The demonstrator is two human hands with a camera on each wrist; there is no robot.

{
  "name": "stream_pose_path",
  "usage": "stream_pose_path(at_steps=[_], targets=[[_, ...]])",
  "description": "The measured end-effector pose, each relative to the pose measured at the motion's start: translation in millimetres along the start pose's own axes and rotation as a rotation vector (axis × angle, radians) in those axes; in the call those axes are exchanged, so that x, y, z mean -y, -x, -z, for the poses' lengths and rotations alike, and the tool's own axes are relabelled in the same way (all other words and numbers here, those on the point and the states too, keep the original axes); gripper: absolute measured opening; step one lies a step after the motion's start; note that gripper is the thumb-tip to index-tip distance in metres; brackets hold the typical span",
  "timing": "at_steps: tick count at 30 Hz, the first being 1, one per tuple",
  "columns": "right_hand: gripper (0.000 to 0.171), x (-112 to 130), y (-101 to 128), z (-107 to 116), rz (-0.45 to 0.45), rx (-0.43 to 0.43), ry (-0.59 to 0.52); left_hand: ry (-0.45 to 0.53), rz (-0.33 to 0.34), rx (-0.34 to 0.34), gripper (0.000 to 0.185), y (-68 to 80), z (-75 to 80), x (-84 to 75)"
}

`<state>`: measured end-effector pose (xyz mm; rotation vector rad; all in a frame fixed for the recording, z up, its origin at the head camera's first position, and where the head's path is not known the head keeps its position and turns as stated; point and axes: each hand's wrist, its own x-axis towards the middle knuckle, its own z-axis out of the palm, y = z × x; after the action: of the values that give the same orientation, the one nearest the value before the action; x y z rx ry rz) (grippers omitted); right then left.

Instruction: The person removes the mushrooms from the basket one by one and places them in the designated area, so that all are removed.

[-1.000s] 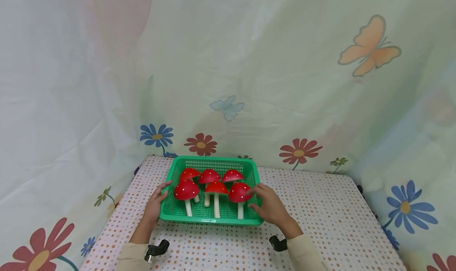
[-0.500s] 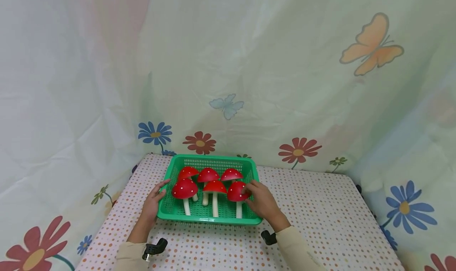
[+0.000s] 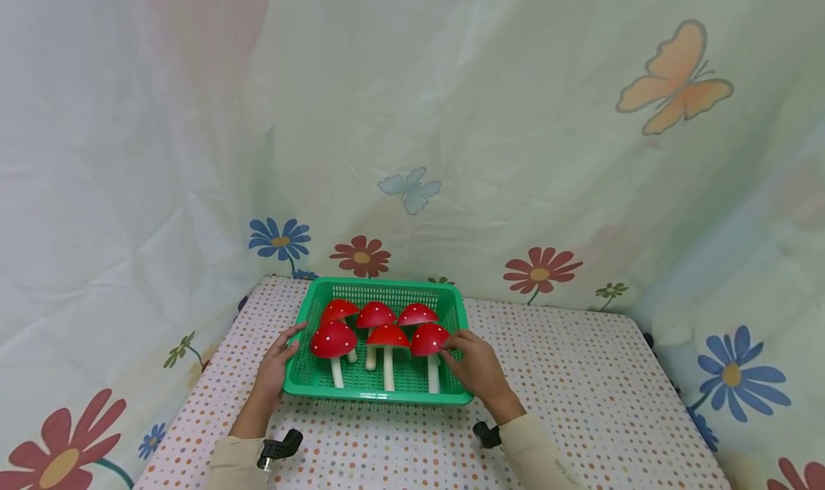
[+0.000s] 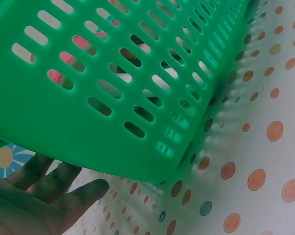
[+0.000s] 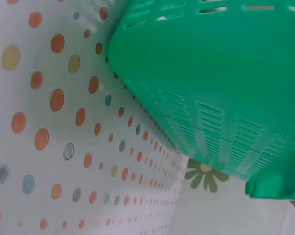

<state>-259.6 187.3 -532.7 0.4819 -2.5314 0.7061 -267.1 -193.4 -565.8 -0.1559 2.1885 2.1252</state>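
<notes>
A green plastic basket (image 3: 380, 397) holds several toy mushrooms with red, white-dotted caps and pale stems, lying in two rows. My right hand (image 3: 480, 368) reaches over the basket's right rim and pinches the cap edge of the front right toy mushroom (image 3: 428, 338). My left hand (image 3: 272, 372) is at the basket's left side, its fingers extended along the rim. In the left wrist view the fingers (image 4: 84, 196) lie close beside the basket wall (image 4: 64, 117). The right wrist view shows mostly the basket's outer wall (image 5: 196, 78); most of the right hand is hidden there.
The basket stands on a table with a polka-dot cloth (image 3: 580, 397). Behind it hangs a pale curtain (image 3: 490, 153) printed with flowers and butterflies. Black camera mounts (image 3: 281, 447) sit at both wrists.
My right hand has moved left onto the front right toy mushroom and now pinches its cap, which has tilted up slightly. My left hand stays at the basket's left side.
</notes>
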Motion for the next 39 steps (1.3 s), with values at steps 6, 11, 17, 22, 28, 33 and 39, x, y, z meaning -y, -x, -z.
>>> stream_pose_path(at_steps=[6, 11, 17, 22, 28, 33, 39], targets=[[0.015, -4.8, -0.7, -2.0, 0.045, -0.116, 0.017, -0.008, -0.005, -0.007, 0.043, 1.3, 0.3, -0.7], [0.013, -12.6, -0.5, -0.9, 0.03, -0.222, -0.004, 0.0, -0.008, 0.002, 0.043, 0.8, -0.1, 1.7], [0.011, -20.2, -3.7, 7.5, -0.025, -0.3, -0.114, 0.003, -0.03, 0.008, 0.043, 0.9, 0.2, 3.0], [0.01, -26.0, -10.8, 23.5, -0.08, -0.386, -0.158, 0.005, -0.029, 0.001, 0.043, 0.2, -0.4, 3.1], [0.009, -52.2, -24.3, 36.0, -0.234, -0.473, -0.214, 0.008, -0.024, -0.014, 0.043, -0.9, -0.5, 4.2], [0.014, -87.0, -32.0, 33.8, -0.354, -0.487, -0.209, 0.005, -0.032, -0.029, 0.043, -0.5, -0.7, 5.1], [0.018, -121.7, -28.1, 18.0, -0.472, -0.441, -0.148, -0.003, -0.044, -0.023, 0.044, -0.4, -2.0, 5.6]])
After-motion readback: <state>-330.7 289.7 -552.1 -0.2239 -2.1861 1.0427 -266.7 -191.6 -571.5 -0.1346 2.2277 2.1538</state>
